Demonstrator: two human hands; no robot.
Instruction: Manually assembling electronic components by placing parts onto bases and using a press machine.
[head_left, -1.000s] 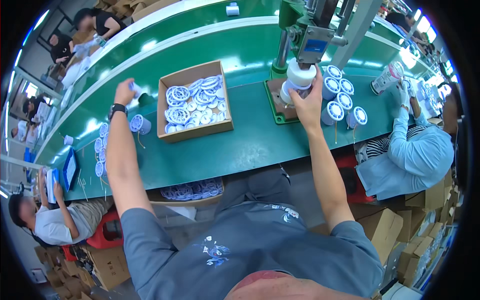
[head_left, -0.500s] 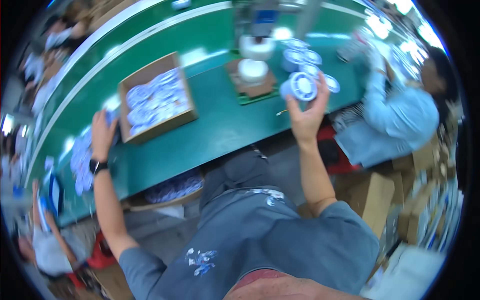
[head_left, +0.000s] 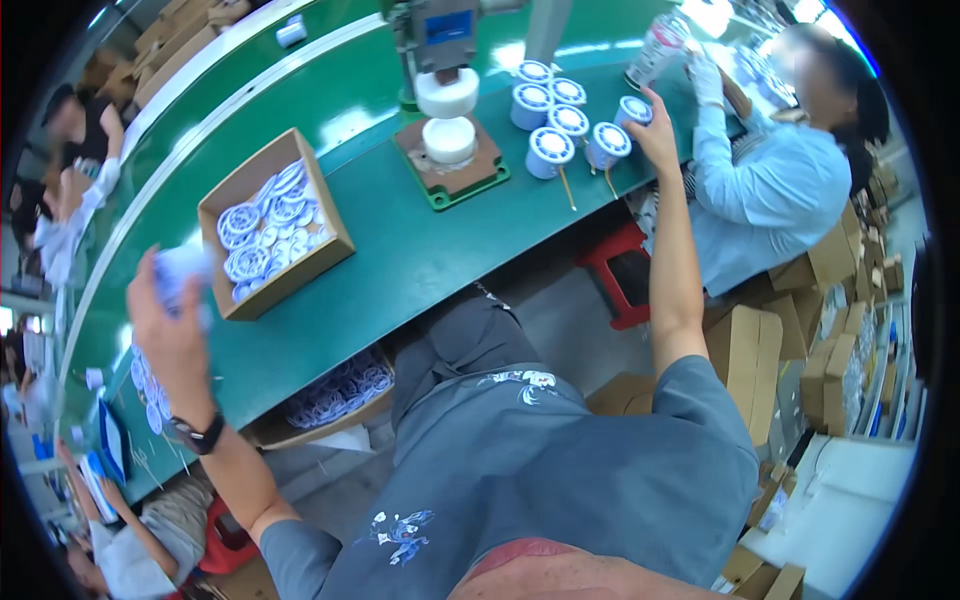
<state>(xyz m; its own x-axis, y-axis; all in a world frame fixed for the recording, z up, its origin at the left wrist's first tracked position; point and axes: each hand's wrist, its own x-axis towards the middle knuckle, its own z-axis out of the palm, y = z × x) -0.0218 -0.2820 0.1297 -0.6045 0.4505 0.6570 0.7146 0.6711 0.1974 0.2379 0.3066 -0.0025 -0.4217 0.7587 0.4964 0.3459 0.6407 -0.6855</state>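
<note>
My left hand (head_left: 168,325), wearing a dark wristband, is raised beside the open cardboard box (head_left: 337,248). Its fingers close round a pale blue cylindrical piece (head_left: 184,262), smeared by motion. At the far right, my right hand (head_left: 655,133) grips a blue cylinder with a white ringed top (head_left: 633,110), which stands at the end of a group of similar cylinders (head_left: 550,150). Yellowish strips hang from a couple of them. Inside the box lie several loose blue-and-white ringed discs (head_left: 248,264). More pale blue pieces (head_left: 150,393) lie on the table left of my left wrist.
A press with a white upper block (head_left: 447,93) and a white lower block (head_left: 449,140) stands on the green table (head_left: 385,285). A co-worker in a light blue top (head_left: 775,200) sits at the right, near a spray can (head_left: 658,50). Below the table sits another box of discs (head_left: 340,392).
My left hand has risen from the table's left end with a pale blue piece in it. My right hand has moved right with its cylinder, to the group's end. The view has shifted.
</note>
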